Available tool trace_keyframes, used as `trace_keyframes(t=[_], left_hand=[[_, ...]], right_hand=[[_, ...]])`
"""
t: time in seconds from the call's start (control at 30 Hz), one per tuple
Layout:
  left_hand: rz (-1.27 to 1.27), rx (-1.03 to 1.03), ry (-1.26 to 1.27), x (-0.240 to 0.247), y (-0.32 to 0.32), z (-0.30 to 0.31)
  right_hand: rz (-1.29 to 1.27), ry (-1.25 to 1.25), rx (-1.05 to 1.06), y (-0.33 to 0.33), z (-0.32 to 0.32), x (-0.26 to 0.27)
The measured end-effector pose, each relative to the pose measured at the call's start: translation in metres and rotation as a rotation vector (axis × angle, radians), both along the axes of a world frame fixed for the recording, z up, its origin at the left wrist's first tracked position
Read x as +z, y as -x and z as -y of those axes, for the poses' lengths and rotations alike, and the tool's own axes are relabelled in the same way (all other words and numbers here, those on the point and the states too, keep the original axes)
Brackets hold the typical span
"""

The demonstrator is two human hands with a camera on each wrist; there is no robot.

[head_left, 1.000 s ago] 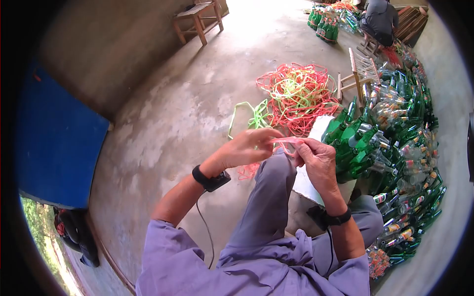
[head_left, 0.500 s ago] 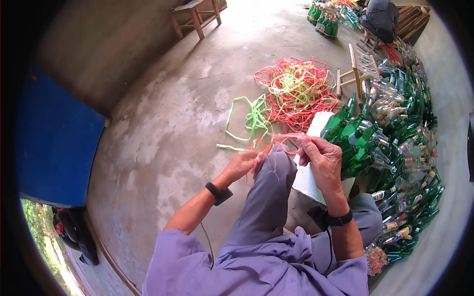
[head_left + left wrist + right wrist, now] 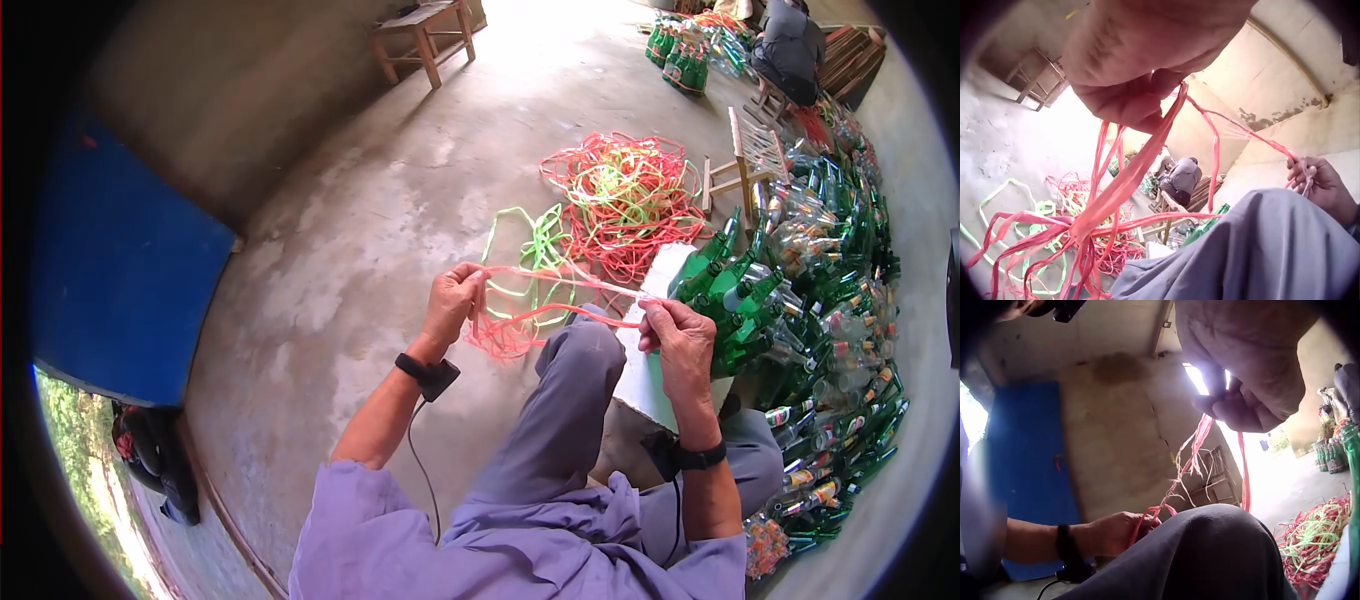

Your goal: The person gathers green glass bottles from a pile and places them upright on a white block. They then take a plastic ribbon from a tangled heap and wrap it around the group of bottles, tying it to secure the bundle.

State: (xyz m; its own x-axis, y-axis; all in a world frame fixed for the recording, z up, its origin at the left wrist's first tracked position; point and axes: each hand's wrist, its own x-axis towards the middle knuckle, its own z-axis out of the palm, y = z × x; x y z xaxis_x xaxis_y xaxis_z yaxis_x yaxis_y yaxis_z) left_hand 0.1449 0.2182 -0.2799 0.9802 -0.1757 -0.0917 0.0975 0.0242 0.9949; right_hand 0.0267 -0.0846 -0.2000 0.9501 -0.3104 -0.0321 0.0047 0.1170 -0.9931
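Pink-red plastic strands (image 3: 545, 312) stretch between the two hands above the raised knee. The left hand (image 3: 455, 303) pinches one end, with a loose tangle hanging below it. In the left wrist view the left hand (image 3: 1147, 56) grips a wide flat pink strip (image 3: 1135, 181) that spreads into several strands lower down. The right hand (image 3: 680, 345) pinches the other end between thumb and fingers. Frayed thin fibres (image 3: 1188, 465) and a second strand dangle under the right hand (image 3: 1247, 381) in the right wrist view.
A red and green heap of strapping (image 3: 625, 200) lies on the floor ahead, loose green strapping (image 3: 540, 240) beside it. Green bottles (image 3: 720, 275) stand by a white board (image 3: 640, 375). Many bottles line the right wall. A small wooden rack (image 3: 740, 165), a stool (image 3: 425, 30) and a seated person (image 3: 790, 50) are farther off.
The hands first drew apart as the left hand dropped; since then the left hand has risen and moved outward, spreading the pink strands wider. The head view has shifted slightly.
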Motion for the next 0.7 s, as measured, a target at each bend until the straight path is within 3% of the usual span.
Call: trace_keyframes(t=[0.23, 0.43, 0.7], left_hand=[[-0.081, -0.045, 0.026, 0.036, -0.003, -0.015], [-0.060, -0.234, -0.090, 0.039, -0.008, -0.032], [-0.022, -0.290, -0.157, 0.040, 0.005, -0.031]], right_hand=[[-0.026, 0.041, -0.006, -0.001, 0.005, -0.006], [-0.053, 0.004, -0.070, -0.002, 0.014, -0.013], [-0.141, -0.089, -0.109, -0.007, 0.024, -0.026]])
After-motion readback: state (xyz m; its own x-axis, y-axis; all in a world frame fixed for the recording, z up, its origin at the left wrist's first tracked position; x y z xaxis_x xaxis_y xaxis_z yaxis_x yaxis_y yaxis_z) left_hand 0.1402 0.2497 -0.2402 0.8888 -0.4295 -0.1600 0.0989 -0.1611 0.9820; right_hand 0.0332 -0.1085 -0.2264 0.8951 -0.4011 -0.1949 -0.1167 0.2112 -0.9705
